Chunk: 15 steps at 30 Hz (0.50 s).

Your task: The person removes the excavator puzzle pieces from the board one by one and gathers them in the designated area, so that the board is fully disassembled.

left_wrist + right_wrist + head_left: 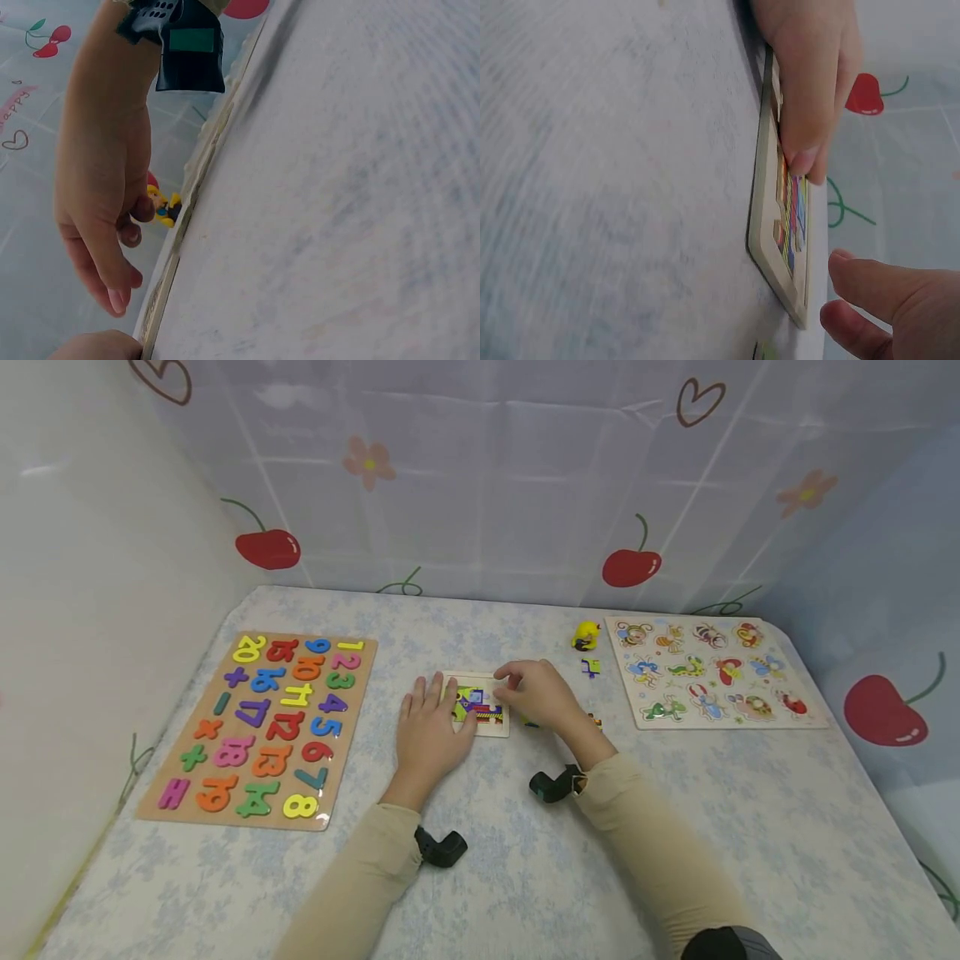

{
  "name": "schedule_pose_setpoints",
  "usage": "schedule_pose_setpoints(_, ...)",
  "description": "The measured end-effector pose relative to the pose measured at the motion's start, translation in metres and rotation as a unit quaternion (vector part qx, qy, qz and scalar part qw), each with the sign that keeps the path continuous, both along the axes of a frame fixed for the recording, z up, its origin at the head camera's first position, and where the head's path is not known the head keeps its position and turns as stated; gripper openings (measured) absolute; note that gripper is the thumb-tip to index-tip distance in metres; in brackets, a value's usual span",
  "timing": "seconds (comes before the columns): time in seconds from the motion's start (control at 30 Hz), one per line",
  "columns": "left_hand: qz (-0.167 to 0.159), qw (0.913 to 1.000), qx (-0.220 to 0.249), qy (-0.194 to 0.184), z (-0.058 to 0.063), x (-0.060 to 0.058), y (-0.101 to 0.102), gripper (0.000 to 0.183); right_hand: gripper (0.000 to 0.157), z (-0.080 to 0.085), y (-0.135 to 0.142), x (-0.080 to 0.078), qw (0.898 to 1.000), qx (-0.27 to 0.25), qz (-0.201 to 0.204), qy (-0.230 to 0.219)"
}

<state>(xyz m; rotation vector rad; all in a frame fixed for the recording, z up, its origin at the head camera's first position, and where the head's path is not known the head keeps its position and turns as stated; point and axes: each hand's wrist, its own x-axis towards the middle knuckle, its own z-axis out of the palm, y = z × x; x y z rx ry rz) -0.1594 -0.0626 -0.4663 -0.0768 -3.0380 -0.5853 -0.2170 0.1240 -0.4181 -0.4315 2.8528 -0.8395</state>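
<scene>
A small wooden jigsaw puzzle with a pale frame and a colourful picture lies mid-table, some of its recess bare of pieces in the right wrist view. My left hand rests over its left side with fingers spread and fairly straight, thumb reaching onto the picture. Just above the puzzle's right edge hovers my right hand, fingers loosely bent. Between its thumb and forefinger a gap shows in the right wrist view, with nothing in it. Loose puzzle pieces lie to the right, one piece in full sight, others partly hidden by the right hand.
A number board with raised coloured figures lies at the left. On the right is an insect picture board. A yellow toy figure stands near the back, in front of a printed curtain.
</scene>
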Motion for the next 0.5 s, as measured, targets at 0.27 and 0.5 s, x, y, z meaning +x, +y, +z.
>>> schedule_pose_setpoints(0.27,-0.003,1.0,-0.002,-0.001,0.0,0.0,-0.002,0.07,0.026,-0.005,-0.021,-0.002,0.999,0.015,0.029,-0.003)
schedule_pose_setpoints(0.5,-0.004,1.0,0.006,0.002,0.0,0.0,-0.002,0.071,0.02,-0.013,-0.025,-0.004,0.999,0.01,0.033,0.0)
